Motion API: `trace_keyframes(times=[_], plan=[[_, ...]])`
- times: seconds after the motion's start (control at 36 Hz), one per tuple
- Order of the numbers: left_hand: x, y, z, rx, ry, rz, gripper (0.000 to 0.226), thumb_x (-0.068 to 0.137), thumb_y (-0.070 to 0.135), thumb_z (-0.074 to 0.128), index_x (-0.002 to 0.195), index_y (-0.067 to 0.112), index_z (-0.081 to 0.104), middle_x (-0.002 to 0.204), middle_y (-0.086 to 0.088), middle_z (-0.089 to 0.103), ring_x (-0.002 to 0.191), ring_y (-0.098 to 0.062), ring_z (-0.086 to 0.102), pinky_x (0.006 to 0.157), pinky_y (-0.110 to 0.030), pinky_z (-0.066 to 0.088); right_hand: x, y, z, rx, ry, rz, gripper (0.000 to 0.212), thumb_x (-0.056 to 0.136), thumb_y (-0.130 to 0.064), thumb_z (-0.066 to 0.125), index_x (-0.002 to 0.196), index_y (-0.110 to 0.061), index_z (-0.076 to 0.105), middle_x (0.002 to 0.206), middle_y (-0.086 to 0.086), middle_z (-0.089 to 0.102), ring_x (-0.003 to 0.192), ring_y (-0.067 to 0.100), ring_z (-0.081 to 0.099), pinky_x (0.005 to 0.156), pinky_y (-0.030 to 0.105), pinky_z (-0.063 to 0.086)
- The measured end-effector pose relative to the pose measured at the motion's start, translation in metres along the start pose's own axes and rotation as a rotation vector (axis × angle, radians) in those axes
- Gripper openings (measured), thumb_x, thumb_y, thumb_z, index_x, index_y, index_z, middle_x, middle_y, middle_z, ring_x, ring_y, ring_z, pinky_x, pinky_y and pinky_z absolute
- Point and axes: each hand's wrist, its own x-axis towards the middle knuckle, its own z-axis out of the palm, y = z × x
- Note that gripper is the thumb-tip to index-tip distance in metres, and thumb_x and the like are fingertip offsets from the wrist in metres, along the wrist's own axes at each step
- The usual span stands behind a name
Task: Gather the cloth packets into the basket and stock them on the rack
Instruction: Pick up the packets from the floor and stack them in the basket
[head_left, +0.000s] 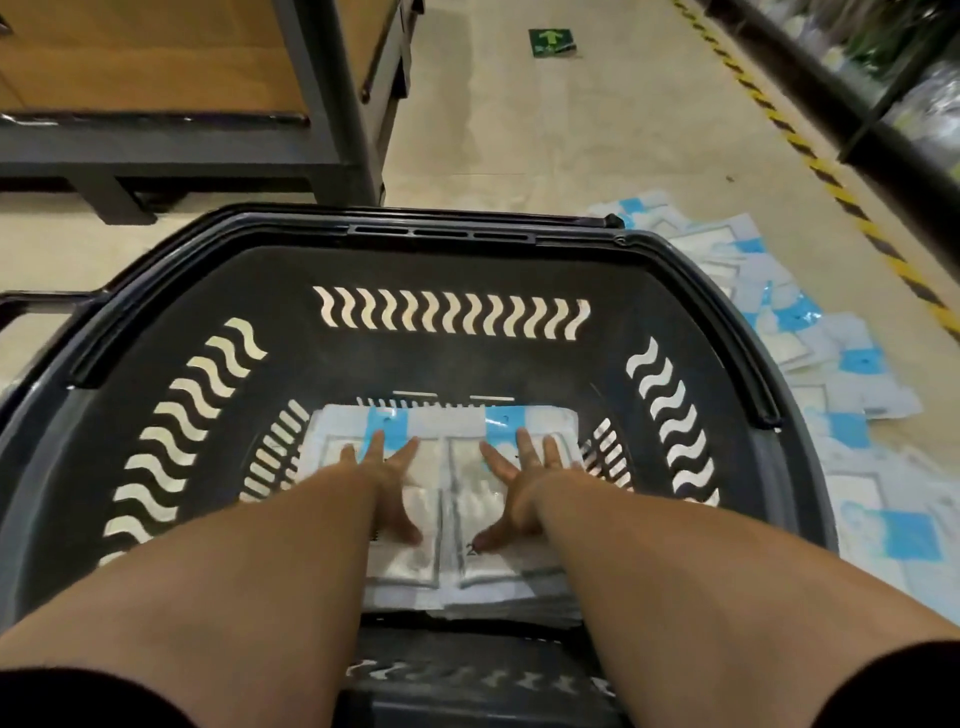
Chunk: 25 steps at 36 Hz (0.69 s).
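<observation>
Warehouse floor (545, 130): loose packets (810, 332) sprawl at three o'clock of the basket (441, 231). Your left hand (389, 493) and right hand (519, 493), grip wide, press flat on the stack (447, 423) inside; uneven pressure could skew it.

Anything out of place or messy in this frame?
Yes. A heap of cloth packets lies strewn on the floor to the right of the basket, overlapping at odd angles. The packets inside the basket lie flat under the left hand and right hand.
</observation>
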Motion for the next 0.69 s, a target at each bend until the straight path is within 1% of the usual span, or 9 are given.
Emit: trace_keyframes(times=[0.14, 0.33, 0.44, 0.5, 0.56, 0.61, 0.64, 0.67, 0.69], plan=[[0.013, -0.027, 0.010, -0.069, 0.016, 0.011, 0.129, 0.073, 0.056, 0.081, 0.148, 0.052, -0.023, 0.160, 0.004, -0.034, 0.149, -0.038, -0.020, 0.119, -0.065, 0.009, 0.007, 0.009, 0.004, -0.054, -0.009, 0.029, 0.124, 0.072, -0.082, 0.065, 0.144, -0.054, -0.033, 0.154, -0.003, -0.046, 0.146, 0.037, -0.034, 0.119, 0.063, -0.009], [0.020, -0.029, 0.006, 0.005, -0.025, 0.019, 0.127, 0.075, 0.066, 0.074, 0.146, 0.049, -0.030, 0.157, 0.004, -0.039, 0.149, -0.038, -0.023, 0.119, -0.065, 0.005, 0.007, 0.008, 0.005, -0.085, 0.014, 0.041, 0.119, 0.075, -0.081, 0.061, 0.145, -0.053, -0.031, 0.155, -0.003, -0.045, 0.147, 0.035, -0.032, 0.119, 0.063, -0.002], [0.019, -0.033, 0.003, 0.033, -0.053, 0.036, 0.124, 0.076, 0.066, 0.073, 0.147, 0.049, -0.028, 0.159, 0.003, -0.035, 0.150, -0.037, -0.018, 0.120, -0.063, 0.005, 0.008, 0.006, 0.004, -0.117, -0.010, 0.036, 0.122, 0.073, -0.083, 0.061, 0.145, -0.051, -0.032, 0.156, -0.002, -0.044, 0.149, 0.038, -0.027, 0.119, 0.065, 0.003], [0.017, -0.034, -0.004, 0.021, -0.039, 0.052, 0.117, 0.081, 0.056, 0.074, 0.152, 0.047, -0.019, 0.163, 0.001, -0.025, 0.152, -0.036, -0.006, 0.121, -0.060, 0.008, 0.007, 0.005, -0.004, -0.167, -0.021, 0.027, 0.119, 0.075, -0.081, 0.061, 0.147, -0.050, -0.028, 0.161, 0.000, -0.035, 0.152, 0.041, -0.016, 0.118, 0.065, 0.011], [0.015, -0.035, -0.018, -0.015, 0.000, 0.069, 0.104, 0.088, 0.042, 0.073, 0.158, 0.036, -0.003, 0.167, -0.004, -0.007, 0.152, -0.032, 0.014, 0.123, -0.048, 0.014, 0.012, 0.001, -0.028, -0.243, -0.045, 0.018, 0.109, 0.082, -0.073, 0.063, 0.155, -0.047, -0.014, 0.169, 0.004, -0.009, 0.152, 0.043, 0.013, 0.117, 0.061, 0.023], [0.007, -0.034, -0.033, -0.042, 0.068, 0.051, 0.092, 0.088, 0.039, 0.073, 0.159, 0.028, 0.015, 0.166, -0.006, 0.013, 0.147, -0.028, 0.029, 0.121, -0.038, 0.021, 0.006, -0.004, -0.062, -0.277, -0.109, 0.002, 0.091, 0.080, -0.060, 0.068, 0.156, -0.032, 0.027, 0.156, 0.010, 0.038, 0.138, 0.039, 0.042, 0.114, 0.052, 0.036], [0.002, -0.033, -0.041, -0.051, 0.102, 0.036, 0.088, 0.086, 0.039, 0.074, 0.157, 0.027, 0.024, 0.164, -0.006, 0.022, 0.144, -0.028, 0.035, 0.119, -0.037, 0.026, 0.002, -0.009, -0.079, -0.248, -0.122, -0.014, 0.074, 0.079, -0.054, 0.070, 0.142, -0.021, 0.051, 0.136, 0.010, 0.054, 0.127, 0.037, 0.052, 0.110, 0.050, 0.042], [-0.003, -0.031, -0.049, -0.058, 0.135, 0.025, 0.084, 0.083, 0.039, 0.077, 0.154, 0.026, 0.033, 0.159, -0.006, 0.034, 0.138, -0.028, 0.042, 0.115, -0.037, 0.032, -0.001, -0.013, -0.091, -0.204, -0.096, -0.032, 0.056, 0.084, -0.050, 0.069, 0.125, -0.014, 0.063, 0.120, 0.007, 0.061, 0.117, 0.034, 0.059, 0.106, 0.048, 0.046], [-0.011, -0.026, -0.055, -0.069, 0.169, 0.027, 0.077, 0.083, 0.038, 0.078, 0.149, 0.025, 0.041, 0.151, -0.006, 0.045, 0.131, -0.028, 0.050, 0.110, -0.037, 0.038, -0.007, -0.014, -0.101, -0.165, -0.029, -0.055, 0.044, 0.090, -0.049, 0.065, 0.115, -0.012, 0.066, 0.116, 0.005, 0.063, 0.110, 0.031, 0.061, 0.103, 0.048, 0.047]])
